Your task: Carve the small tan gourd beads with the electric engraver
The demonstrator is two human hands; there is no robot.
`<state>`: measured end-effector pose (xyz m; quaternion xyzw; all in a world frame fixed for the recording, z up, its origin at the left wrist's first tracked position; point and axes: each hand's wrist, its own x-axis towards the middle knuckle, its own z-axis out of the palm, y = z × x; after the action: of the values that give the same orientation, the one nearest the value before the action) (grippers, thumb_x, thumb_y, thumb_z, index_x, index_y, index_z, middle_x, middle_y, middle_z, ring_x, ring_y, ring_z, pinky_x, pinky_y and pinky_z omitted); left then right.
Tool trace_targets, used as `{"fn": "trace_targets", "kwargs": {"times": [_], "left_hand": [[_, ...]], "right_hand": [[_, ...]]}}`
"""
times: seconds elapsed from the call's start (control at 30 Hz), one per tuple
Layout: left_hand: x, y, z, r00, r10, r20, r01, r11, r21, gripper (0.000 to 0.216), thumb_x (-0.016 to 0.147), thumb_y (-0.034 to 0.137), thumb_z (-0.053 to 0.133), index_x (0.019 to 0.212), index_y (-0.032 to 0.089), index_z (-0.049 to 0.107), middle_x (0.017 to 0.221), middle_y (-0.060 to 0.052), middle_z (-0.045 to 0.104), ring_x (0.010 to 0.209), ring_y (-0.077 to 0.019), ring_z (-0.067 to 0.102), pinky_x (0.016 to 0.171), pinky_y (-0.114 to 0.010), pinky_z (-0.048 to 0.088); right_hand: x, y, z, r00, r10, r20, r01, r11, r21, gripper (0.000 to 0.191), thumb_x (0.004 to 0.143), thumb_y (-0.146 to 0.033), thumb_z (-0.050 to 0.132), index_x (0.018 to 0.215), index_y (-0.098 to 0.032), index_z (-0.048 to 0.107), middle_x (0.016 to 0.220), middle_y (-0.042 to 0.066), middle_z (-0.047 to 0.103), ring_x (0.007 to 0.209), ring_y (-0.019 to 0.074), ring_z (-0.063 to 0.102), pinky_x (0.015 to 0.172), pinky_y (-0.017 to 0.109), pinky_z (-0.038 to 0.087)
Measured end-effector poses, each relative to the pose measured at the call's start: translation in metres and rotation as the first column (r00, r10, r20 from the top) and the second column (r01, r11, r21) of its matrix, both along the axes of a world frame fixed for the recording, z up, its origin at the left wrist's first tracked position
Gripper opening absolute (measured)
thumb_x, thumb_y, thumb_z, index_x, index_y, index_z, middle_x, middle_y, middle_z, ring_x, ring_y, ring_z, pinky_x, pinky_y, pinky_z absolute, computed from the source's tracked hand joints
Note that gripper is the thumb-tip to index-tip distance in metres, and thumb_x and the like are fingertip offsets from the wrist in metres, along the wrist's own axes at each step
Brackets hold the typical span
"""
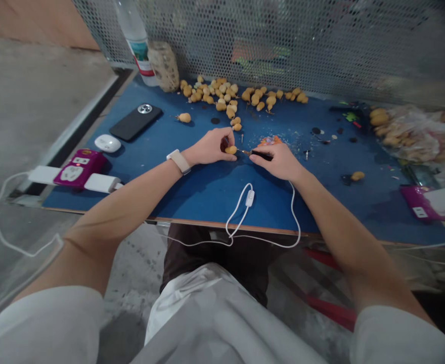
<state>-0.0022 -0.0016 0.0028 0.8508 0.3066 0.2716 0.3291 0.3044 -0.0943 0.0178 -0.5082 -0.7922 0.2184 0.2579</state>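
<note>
Blue table [192, 197]; bottle label [141, 54] unreadable. Left hand [215, 145] pinches 1 gourd [230, 150]; right hand [279, 160] grips black-handled tool [262, 155].

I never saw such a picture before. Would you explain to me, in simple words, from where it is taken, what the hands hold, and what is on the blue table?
There is no machine here, only a person's two bare hands. The single picture comes from a camera worn on the person's head, looking forward and down. The left hand holds a small yellow gourd-like piece. The right hand holds a dark-handled tool, its thin tip towards that piece; whether they touch is too small to tell. On the blue table, similar yellow pieces lie along the back. Towards the left are a phone, a white rounded case and a purple power socket.
</note>
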Motion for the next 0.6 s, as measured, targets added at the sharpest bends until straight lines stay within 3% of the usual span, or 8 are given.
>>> {"fn": "trace_targets", "kwargs": {"times": [0.23,0.6], "left_hand": [[0.0001,-0.0016,0.0018,1.000,-0.007,0.002,0.007,1.000,-0.012,0.046,0.088,0.034,0.111,0.103,0.024,0.069,0.099,-0.002,0.080,0.094,-0.0232,0.076,0.091,-0.040,0.063],[0.0013,-0.0012,0.0012,0.999,-0.017,0.034,0.017,1.000,-0.008,0.047,0.084,0.035,0.109,0.099,0.025,0.065,0.096,0.000,0.078,0.090,-0.0211,0.074,0.089,-0.037,0.062]], "right_hand": [[0.0003,-0.0009,0.0014,1.000,0.003,-0.002,-0.003,1.000,-0.011,0.045,0.115,-0.062,0.079,0.126,-0.025,0.104,0.122,0.012,0.101,0.108,0.0383,0.092,0.106,0.054,0.073],[-0.0002,0.0009,0.0005,1.000,0.030,0.000,-0.030,0.999,0.017,0.050,0.115,-0.063,0.077,0.120,-0.021,0.103,0.112,0.014,0.098,0.094,0.0347,0.087,0.095,0.049,0.067]]}}
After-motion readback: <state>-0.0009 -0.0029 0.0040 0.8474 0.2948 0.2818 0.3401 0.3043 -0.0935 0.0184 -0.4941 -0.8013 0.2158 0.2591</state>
